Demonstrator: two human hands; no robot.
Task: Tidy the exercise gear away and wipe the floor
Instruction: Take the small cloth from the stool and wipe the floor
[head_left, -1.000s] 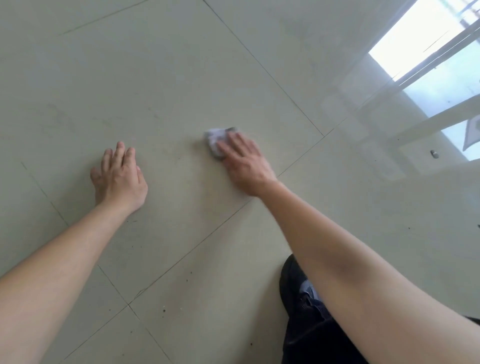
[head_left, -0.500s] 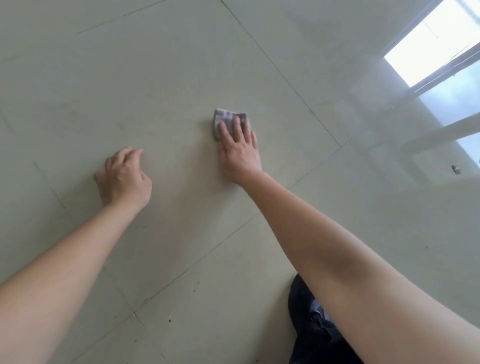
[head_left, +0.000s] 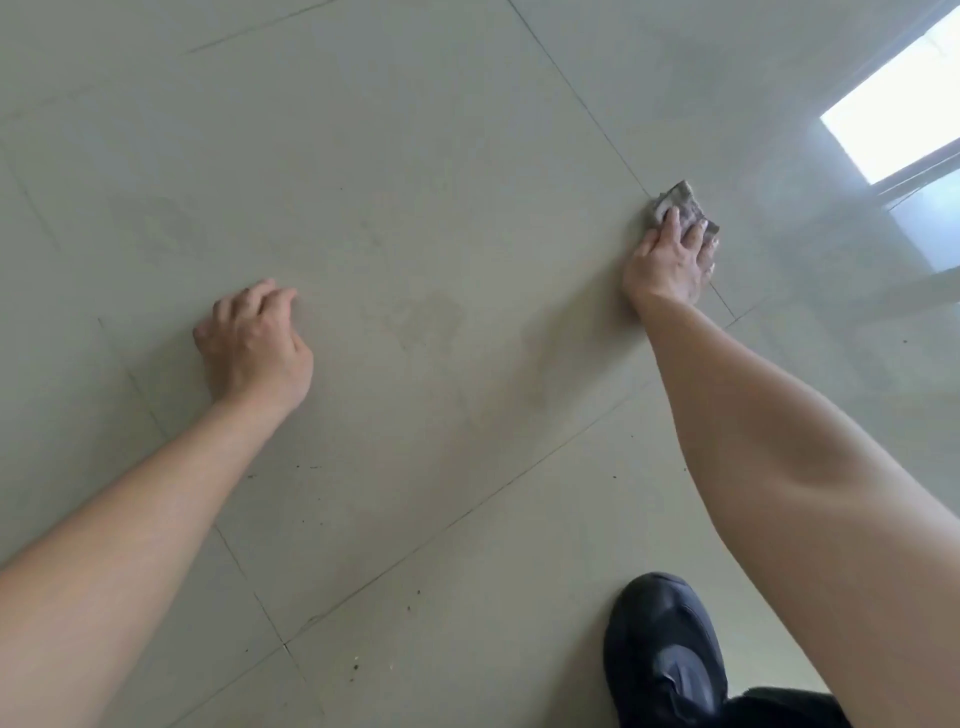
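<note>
**Wiping the tiled floor: cloth at the right seam of the large tile**

On the left part of the pale grey-green glossy tiled floor (head_left: 415, 156), the left hand (head_left: 254, 343) props the body. Its fingers are curled under, hold nothing, and rest on the tile near its left grout line. A faint dull smear (head_left: 426, 322) marks the middle of the same tile. Small dark specks (head_left: 358, 662) lie along the near grout line and on the tile below it.

At the tile's right edge, the right hand (head_left: 667, 260) presses a small crumpled grey cloth (head_left: 675, 200) flat to the floor. Its fingers are laid out over the cloth rather than closed round it. The cloth sits on the right grout line, just beyond the crossing of seams. A black shoe (head_left: 665, 649) stands at the near edge, and a bright window reflection (head_left: 893, 114) falls on the far right corner.

Judged from this layout, the step in hand is the wipe itself. It is done well with an even, flat palm and overlapping strokes drawn back across the smear. The specks are best gathered towards the body rather than scattered. The left prop should stay on floor that is not yet wiped. The glare can hide streaks, so the sheen is worth checking from the side.

No exercise gear is in view. No brand, label or writing can be read on the cloth, shoe or floor.
</note>
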